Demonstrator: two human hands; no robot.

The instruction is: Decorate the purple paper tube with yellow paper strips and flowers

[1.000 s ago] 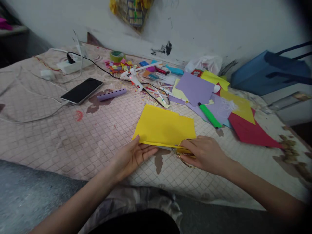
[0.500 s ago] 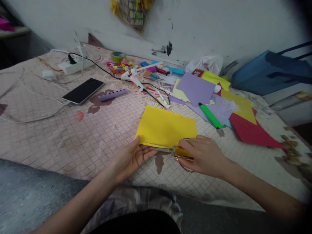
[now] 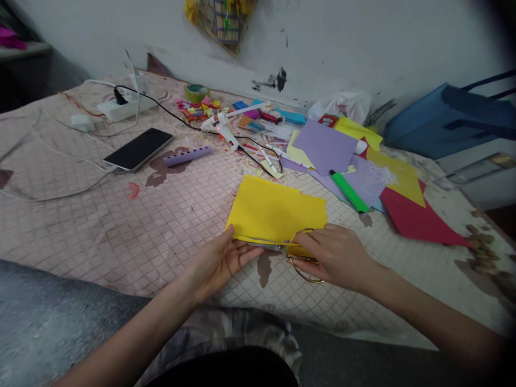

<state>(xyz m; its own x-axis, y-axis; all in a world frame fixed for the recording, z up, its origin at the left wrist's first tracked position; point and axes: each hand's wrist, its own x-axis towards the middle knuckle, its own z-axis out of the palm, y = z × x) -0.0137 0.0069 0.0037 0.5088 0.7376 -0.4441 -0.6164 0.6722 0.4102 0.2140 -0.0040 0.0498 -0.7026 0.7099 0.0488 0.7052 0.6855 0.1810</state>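
Left hand (image 3: 217,263) open, fingers loosely spread, tips at the lower left edge of the yellow paper sheet (image 3: 274,212); I cannot tell whether it grips. Right hand (image 3: 336,257) narrow, fingers curled around the gold-handled scissors (image 3: 305,280). Blades lie along the sheet's lower edge, pointing toward the left hand. Sheet lies flat on the quilted checked cover (image 3: 121,231), between both hands, its lower edge apparently folded. Lilac paper (image 3: 325,147), red paper (image 3: 419,223) and a green marker (image 3: 349,191) lie beyond the right hand. Farther left: a hot glue gun (image 3: 221,126), a purple strip (image 3: 187,156) and a black smartphone (image 3: 138,149).
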